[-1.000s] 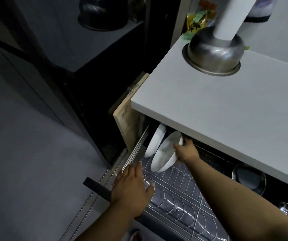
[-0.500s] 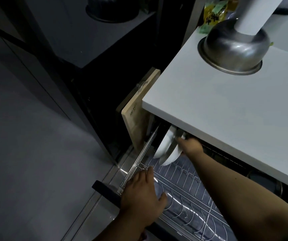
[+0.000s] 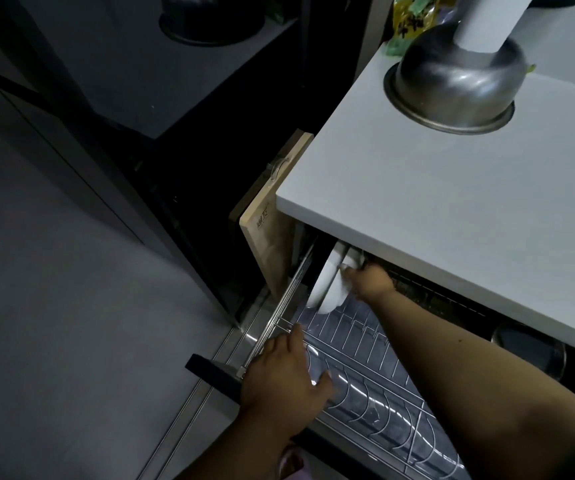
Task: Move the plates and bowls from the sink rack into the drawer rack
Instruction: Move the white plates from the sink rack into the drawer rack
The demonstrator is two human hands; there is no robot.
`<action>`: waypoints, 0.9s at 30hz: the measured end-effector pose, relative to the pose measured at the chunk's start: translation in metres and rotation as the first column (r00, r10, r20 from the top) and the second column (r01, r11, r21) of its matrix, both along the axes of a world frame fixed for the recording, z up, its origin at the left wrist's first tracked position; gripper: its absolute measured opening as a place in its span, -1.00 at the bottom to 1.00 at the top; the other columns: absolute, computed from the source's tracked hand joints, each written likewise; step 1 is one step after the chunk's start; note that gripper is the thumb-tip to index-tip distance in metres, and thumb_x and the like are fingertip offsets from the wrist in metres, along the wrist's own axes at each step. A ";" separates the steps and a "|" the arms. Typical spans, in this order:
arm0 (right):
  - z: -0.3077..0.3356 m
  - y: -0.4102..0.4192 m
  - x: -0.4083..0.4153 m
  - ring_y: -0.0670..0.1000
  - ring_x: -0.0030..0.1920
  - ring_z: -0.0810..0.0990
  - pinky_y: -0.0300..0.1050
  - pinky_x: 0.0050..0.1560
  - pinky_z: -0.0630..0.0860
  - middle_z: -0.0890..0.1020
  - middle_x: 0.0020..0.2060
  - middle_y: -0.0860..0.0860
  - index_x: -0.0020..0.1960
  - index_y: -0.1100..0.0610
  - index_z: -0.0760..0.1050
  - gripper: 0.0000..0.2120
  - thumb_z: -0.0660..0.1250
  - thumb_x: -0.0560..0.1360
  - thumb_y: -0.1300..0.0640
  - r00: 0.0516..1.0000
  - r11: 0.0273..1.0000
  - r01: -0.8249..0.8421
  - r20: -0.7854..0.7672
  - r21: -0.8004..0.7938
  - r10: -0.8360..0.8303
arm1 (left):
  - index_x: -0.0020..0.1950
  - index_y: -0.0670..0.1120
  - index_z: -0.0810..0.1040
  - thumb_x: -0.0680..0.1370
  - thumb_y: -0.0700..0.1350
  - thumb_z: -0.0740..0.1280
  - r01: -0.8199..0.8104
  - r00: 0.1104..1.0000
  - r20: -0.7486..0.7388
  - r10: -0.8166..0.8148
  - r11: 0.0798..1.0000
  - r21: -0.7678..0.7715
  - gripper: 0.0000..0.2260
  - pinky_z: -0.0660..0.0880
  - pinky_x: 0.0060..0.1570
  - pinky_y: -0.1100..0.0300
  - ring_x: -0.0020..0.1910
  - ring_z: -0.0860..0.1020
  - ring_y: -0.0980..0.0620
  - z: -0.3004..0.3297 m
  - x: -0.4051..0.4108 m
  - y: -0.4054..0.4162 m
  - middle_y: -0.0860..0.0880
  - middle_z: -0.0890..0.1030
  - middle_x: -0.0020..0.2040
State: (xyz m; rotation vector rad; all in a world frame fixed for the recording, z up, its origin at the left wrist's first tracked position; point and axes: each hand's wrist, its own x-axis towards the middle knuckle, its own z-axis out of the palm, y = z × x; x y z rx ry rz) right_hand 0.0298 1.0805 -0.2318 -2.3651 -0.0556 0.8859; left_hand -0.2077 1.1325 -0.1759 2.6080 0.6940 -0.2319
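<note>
At the left, the left hand (image 3: 288, 374) lies with straight fingers on the front left corner of the drawer rack (image 3: 376, 386), holding nothing; it is the farther hand from the dishes. Toward the centre, two white plates (image 3: 327, 282) stand on edge side by side at the rear left of the rack, partly hidden under the edge of the counter (image 3: 452, 209). Their faces run roughly front to back, parallel to the rack wires. The right hand (image 3: 369, 280) is just right of them, fingers curled on the rim of the nearer plate. Judged from this, seating the plate requires lowering it along its own plane into a slot.
</note>
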 end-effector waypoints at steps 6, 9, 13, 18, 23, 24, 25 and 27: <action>0.006 -0.048 -0.032 0.10 -0.14 0.52 0.07 -0.04 0.56 0.55 0.02 0.12 0.41 0.16 0.27 -0.33 0.33 0.43 -0.16 0.994 0.983 0.101 -0.066 0.156 -0.092 | 0.53 0.01 0.06 0.48 0.26 0.15 -0.029 0.997 -0.075 0.024 0.998 -0.064 -0.31 0.44 0.20 0.10 0.33 0.38 0.02 0.007 0.002 -0.001 0.03 0.37 0.42; 0.027 -0.080 -0.059 0.08 -0.33 0.52 -0.09 -0.29 0.48 0.54 -0.23 0.10 0.28 0.14 0.35 -0.58 0.32 0.52 -0.02 0.966 0.954 0.201 -0.208 0.225 -0.154 | 0.50 0.06 0.10 0.49 0.25 0.14 -0.025 0.993 -0.113 0.016 0.997 -0.075 -0.36 0.49 0.13 0.08 0.22 0.48 -0.01 0.011 0.003 -0.003 0.02 0.49 0.31; 0.051 -0.130 -0.087 0.07 -0.36 0.52 -0.12 -0.32 0.49 0.55 -0.29 0.13 0.15 0.17 0.41 -0.72 0.30 0.55 0.02 0.940 0.901 0.288 -0.275 0.323 -0.202 | 0.45 0.05 0.17 0.52 0.19 0.14 0.008 0.986 -0.164 -0.017 0.998 -0.054 -0.47 0.51 0.02 0.11 0.08 0.55 -0.06 0.020 0.010 -0.011 -0.02 0.59 0.14; 0.074 -0.196 -0.097 0.03 -0.42 0.45 -0.19 -0.41 0.40 0.48 -0.39 0.09 -0.10 0.18 0.43 -0.86 0.27 0.57 0.12 0.913 0.824 0.400 -0.250 0.402 -0.321 | 0.44 -0.01 0.22 0.57 0.12 0.18 0.065 0.994 -0.077 -0.076 0.988 -0.141 -0.52 0.50 -0.04 0.13 0.03 0.57 -0.08 0.036 0.050 -0.066 -0.05 0.60 0.07; 0.105 -0.278 -0.087 0.06 -0.38 0.47 -0.04 -0.27 0.46 0.52 -0.44 0.04 -0.16 0.12 0.49 -0.86 0.31 0.54 0.09 0.874 0.765 0.456 -0.067 0.454 -0.481 | 0.46 0.02 0.24 0.56 0.12 0.21 0.195 0.980 0.006 -0.199 0.950 -0.243 -0.50 0.52 -0.10 0.13 -0.16 0.57 0.02 0.059 0.092 -0.148 0.03 0.58 -0.18; 0.112 -0.296 -0.086 0.06 -0.35 0.51 0.00 -0.21 0.50 0.56 -0.42 0.02 -0.16 0.08 0.52 -0.85 0.33 0.49 0.01 0.860 0.761 0.461 -0.021 0.456 -0.509 | 0.46 0.02 0.24 0.56 0.12 0.21 0.231 0.972 0.016 -0.234 0.941 -0.247 -0.51 0.52 -0.11 0.14 -0.17 0.57 0.03 0.064 0.099 -0.165 0.04 0.58 -0.19; 0.119 -0.317 -0.087 0.05 -0.32 0.54 0.03 -0.17 0.52 0.60 -0.39 -0.01 -0.16 0.04 0.54 -0.81 0.35 0.43 -0.08 0.845 0.753 0.467 0.016 0.463 -0.534 | 0.45 0.02 0.25 0.56 0.12 0.21 0.266 0.963 0.031 -0.266 0.931 -0.249 -0.51 0.51 -0.13 0.15 -0.18 0.57 0.04 0.069 0.106 -0.183 0.04 0.59 -0.18; 0.133 -0.360 -0.088 0.01 -0.30 0.56 0.02 -0.16 0.51 0.62 -0.35 -0.03 -0.16 -0.02 0.56 -0.80 0.34 0.37 -0.14 0.806 0.730 0.487 0.075 0.480 -0.587 | 0.43 0.02 0.26 0.57 0.11 0.21 0.336 0.941 0.058 -0.332 0.909 -0.248 -0.54 0.47 -0.18 0.18 -0.19 0.56 0.07 0.081 0.116 -0.222 0.05 0.59 -0.16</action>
